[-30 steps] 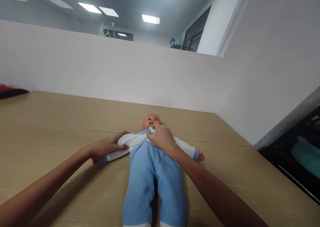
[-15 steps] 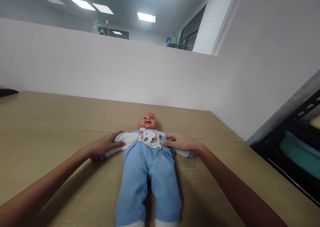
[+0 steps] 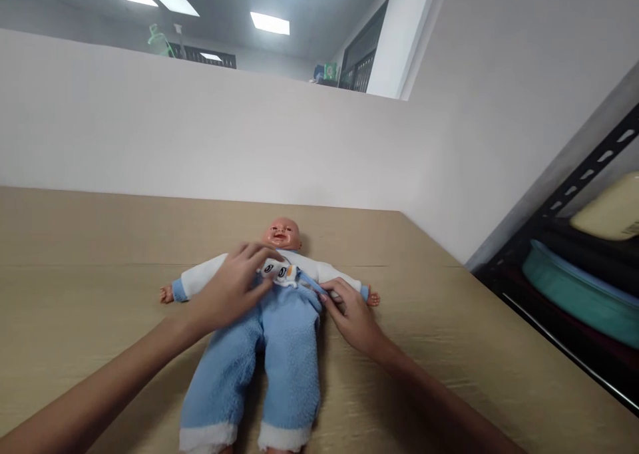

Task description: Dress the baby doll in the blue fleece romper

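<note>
A baby doll (image 3: 281,233) lies on its back on the table, its head at the far end and its arms spread. It wears a white top (image 3: 204,274) with blue cuffs and fluffy blue overalls (image 3: 289,334) with white hems. My left hand (image 3: 237,284) is open over the doll's chest, thumb and fingers apart, partly covering the white animal-face bib (image 3: 279,271). Beside the doll's waist, my right hand (image 3: 352,314) pinches a blue strap (image 3: 312,282) of the overalls, pulled out from the bib toward the right.
The wooden table (image 3: 100,234) meets a low white partition (image 3: 200,134) at the back. To the right stands a black metal shelf (image 3: 549,208) holding a teal basin (image 3: 574,291) and a cream-coloured item (image 3: 609,208).
My left hand has left the doll's sleeve and moved right onto its chest. My right hand has drawn a blue strap outward from the bib. The view has shifted to the right.
</note>
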Tool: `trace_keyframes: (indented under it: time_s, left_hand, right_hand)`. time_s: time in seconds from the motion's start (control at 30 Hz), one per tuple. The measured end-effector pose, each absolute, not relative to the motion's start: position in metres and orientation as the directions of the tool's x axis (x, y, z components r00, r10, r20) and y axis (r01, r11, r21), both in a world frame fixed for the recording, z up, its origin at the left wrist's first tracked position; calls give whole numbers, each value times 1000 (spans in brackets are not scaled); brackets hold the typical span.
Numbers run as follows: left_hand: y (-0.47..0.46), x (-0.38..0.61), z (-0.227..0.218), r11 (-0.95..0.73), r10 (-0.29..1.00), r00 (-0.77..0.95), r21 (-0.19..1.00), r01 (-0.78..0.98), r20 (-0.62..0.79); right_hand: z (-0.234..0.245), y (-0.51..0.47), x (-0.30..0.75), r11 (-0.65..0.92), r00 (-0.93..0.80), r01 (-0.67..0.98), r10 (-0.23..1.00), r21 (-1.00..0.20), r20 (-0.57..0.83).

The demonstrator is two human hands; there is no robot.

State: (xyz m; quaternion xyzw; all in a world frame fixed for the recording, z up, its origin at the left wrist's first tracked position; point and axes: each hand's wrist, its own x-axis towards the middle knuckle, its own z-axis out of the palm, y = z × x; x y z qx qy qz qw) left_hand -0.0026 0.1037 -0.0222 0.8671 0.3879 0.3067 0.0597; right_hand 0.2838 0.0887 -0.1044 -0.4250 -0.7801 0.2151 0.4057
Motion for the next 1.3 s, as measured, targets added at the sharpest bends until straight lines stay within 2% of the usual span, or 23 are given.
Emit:
trace_keyframes:
  time_s: [0.1,0.2,0.33,0.4,0.53,0.6,0.7,0.77,0.87,0.97,1.03,1.1,1.13,1.2,1.3]
  left_hand:
    - [104,35,-15,-736,676,620,320,597,398]
    - [118,56,-19,-752,659,681,241,614,320]
    - [137,68,-29,-779,627,746,166,605,224]
    - [142,70,-33,-794,609,765,162,586,209]
    - [146,71,-37,-831,557,795,172,530,240]
    - [147,69,-36,-861,508,815,193,470,280]
    - [147,66,-34,-906,423,828,178,384,368]
    - [146,63,-33,-934,349,831,94,344,433]
    - [144,55,-33,-952,190,831,-110,287,522]
    - [143,48,-36,-935,20,830,-284,214,558]
    - [142,46,-38,-928,-41,813,-323,184,581]
    - [141,48,-37,-949,-27,780,-262,178,626]
    - [141,49,-35,-967,24,763,-180,183,646]
    - [140,53,-28,-971,228,717,103,214,658]
    - [143,56,-15,-785,562,631,584,205,534]
  right_hand:
    - [-101,87,290,553,-262,552,826,-624,500]
    - [-90,86,307,555,-278,658,807,-509,520]
    - [-79,91,340,526,-356,777,821,-345,447]
    - [-78,96,354,485,-356,786,862,-383,361]
    - [-81,102,363,400,-324,663,915,-633,240]
    - [-78,103,360,364,-242,610,931,-704,272]
    - [-65,105,350,380,-118,627,909,-680,399]
    - [-53,108,340,414,-117,657,882,-630,457]
    - [-35,115,321,447,-166,708,857,-546,487]
    - [-28,122,295,458,-252,775,856,-436,452]
    - [-30,124,278,485,-333,791,853,-374,401]
    - [-33,123,262,554,-428,734,827,-394,365]
    - [-34,122,257,591,-466,676,806,-440,365]
    - [-35,121,253,634,-527,538,767,-555,366]
    - [-35,118,261,613,-576,409,748,-676,330]
